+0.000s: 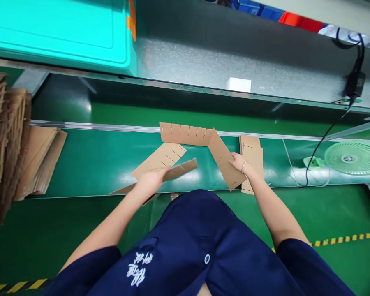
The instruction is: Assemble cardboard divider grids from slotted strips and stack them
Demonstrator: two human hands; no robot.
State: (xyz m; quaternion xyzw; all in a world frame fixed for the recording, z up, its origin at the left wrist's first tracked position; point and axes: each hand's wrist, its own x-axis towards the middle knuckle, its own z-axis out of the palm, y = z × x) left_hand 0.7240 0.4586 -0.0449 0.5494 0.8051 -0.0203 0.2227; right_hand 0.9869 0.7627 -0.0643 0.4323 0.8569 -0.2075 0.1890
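Observation:
My left hand point(151, 181) is closed around a narrow slotted cardboard strip point(185, 167), which juts out to the right of the fingers. Behind it a flat slotted cardboard piece point(165, 158) lies slanted on the green bench. My right hand point(238, 163) grips the right edge of a cardboard panel point(223, 161), thumb side hidden in part. This panel meets a standing slotted cardboard strip point(185, 135) at a corner; whether they are one folded piece I cannot tell. Just right of my right hand, a small stack of cardboard strips point(254, 158) lies on the bench.
Stacked cardboard point(8, 152) fills the left end, with loose sheets point(41, 158) beside it. On the shelf above are a turquoise box point(58, 37) and a small white box point(239, 84). A green fan point(353, 158) and a black cable point(322, 142) are at right.

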